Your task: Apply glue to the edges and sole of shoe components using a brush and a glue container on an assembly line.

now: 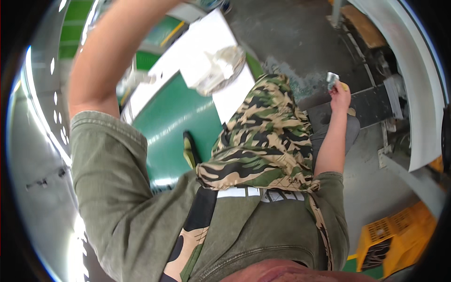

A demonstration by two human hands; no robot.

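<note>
My right hand [341,97] is raised at the right, over the grey floor and beside a dark ledge. Its fingers are closed on a small silvery-white piece [332,78], too small to make out further. A bit of yellow shows at the same fingers. My left arm [110,51] reaches up and out past the top edge, so the left hand is out of sight. In front of me to the left, a clear plastic bag [218,70] with pale contents lies on white sheets [155,96] over a green tabletop [181,110].
A black and yellow-green object [190,148] sits at the tabletop's near edge. Yellow crates [394,239] stand at the lower right. Along the right runs a dark ledge [371,105] with metal supports and a large pale curved panel [425,94]. A camouflage apron [263,136] covers my lap.
</note>
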